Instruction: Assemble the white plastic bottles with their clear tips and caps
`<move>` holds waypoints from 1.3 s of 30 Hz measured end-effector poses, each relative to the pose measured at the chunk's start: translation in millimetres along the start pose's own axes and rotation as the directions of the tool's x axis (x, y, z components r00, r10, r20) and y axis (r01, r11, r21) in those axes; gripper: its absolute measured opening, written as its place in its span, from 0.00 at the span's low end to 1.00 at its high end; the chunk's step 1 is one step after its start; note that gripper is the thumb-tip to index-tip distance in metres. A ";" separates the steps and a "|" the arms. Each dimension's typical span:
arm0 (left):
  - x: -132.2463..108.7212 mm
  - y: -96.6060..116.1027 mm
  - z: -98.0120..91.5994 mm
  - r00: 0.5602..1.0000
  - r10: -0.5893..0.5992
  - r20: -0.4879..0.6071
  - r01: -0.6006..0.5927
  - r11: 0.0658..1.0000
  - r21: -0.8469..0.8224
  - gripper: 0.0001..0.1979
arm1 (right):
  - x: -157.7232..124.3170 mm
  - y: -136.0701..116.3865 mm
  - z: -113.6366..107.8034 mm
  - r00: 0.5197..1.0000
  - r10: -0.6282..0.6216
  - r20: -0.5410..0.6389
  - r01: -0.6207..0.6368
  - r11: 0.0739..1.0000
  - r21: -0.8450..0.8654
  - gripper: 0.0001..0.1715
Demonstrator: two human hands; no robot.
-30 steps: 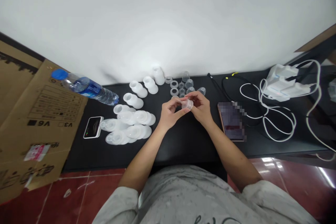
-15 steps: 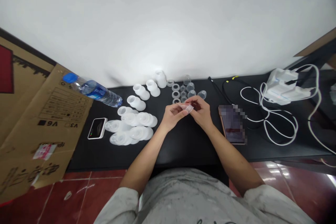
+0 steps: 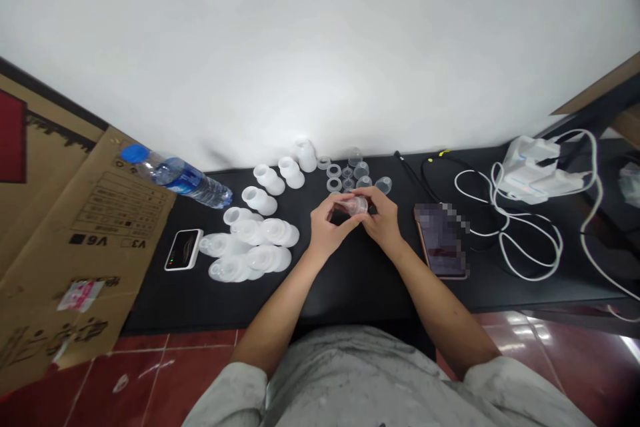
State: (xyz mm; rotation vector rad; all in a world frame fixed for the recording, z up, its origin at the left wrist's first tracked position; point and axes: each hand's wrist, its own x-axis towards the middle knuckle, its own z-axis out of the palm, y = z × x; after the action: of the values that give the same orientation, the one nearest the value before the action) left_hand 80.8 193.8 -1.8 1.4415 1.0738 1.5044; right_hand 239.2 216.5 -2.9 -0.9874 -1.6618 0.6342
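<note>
Over black tabletop (image 3: 350, 293), mid-bench — left hand (image 3: 326, 228) and right hand (image 3: 383, 221) close together, fingertips of both pinching small clear plastic cup (image 3: 356, 205), held above table. Just beyond hands: more clear cups (image 3: 373, 175), translucent rings (image 3: 333, 177). Toward left: white funnels (image 3: 250, 233), water bottle (image 3: 183, 179). Just right: phone (image 3: 440, 240) — screen blurred.
</note>
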 end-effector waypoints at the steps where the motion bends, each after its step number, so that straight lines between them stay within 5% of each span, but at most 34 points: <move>1: -0.2 1.9 -0.8 1.000 0.013 -0.013 -0.013 1.000 0.027 0.21 | 0.4 -0.7 -0.8 1.000 -0.012 -0.004 0.012 1.000 -0.007 0.13; 5: 0.8 4.3 -3.2 1.000 -0.005 0.006 0.004 0.999 0.048 0.18 | 1.8 -4.5 -3.8 1.000 -0.008 -0.024 0.007 1.000 -0.027 0.10; 14: 7.5 -6.2 -6.1 0.973 -0.147 0.180 0.185 0.958 -0.218 0.19 | 5.2 -11.2 -8.0 0.998 -0.062 -0.021 0.062 0.998 -0.002 0.07; 21: 10.3 -5.2 -9.2 0.963 -0.158 0.217 0.193 0.970 -0.150 0.21 | 2.1 -11.1 -3.4 0.997 -0.064 -0.048 0.060 0.994 -0.086 0.06; 26: 6.0 0.8 -6.5 0.989 -0.093 0.111 0.086 0.994 0.066 0.17 | 0.9 -5.5 3.5 0.999 -0.035 -0.028 0.032 0.994 -0.109 0.08; 30: 3.2 9.3 -4.1 0.996 -0.058 -0.064 0.070 0.979 0.191 0.22 | 3.1 -2.6 1.5 0.992 0.032 -0.123 -0.044 0.994 -0.100 0.09; 36: 26.7 12.7 -12.2 0.946 -0.040 -0.323 0.177 0.895 0.408 0.38 | 4.4 2.8 -5.3 0.982 0.123 -0.143 -0.127 0.992 -0.016 0.12; 39: 41.6 13.0 -20.7 0.903 -0.036 -0.428 0.264 0.833 0.486 0.39 | 3.5 3.9 -5.2 0.983 0.132 -0.130 -0.131 0.991 0.018 0.14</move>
State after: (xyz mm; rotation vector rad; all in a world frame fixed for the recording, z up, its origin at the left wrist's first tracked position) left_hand 58.1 227.2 24.6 1.3734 1.9464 1.4833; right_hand 244.9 221.2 -2.7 -1.1158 -1.4860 0.6496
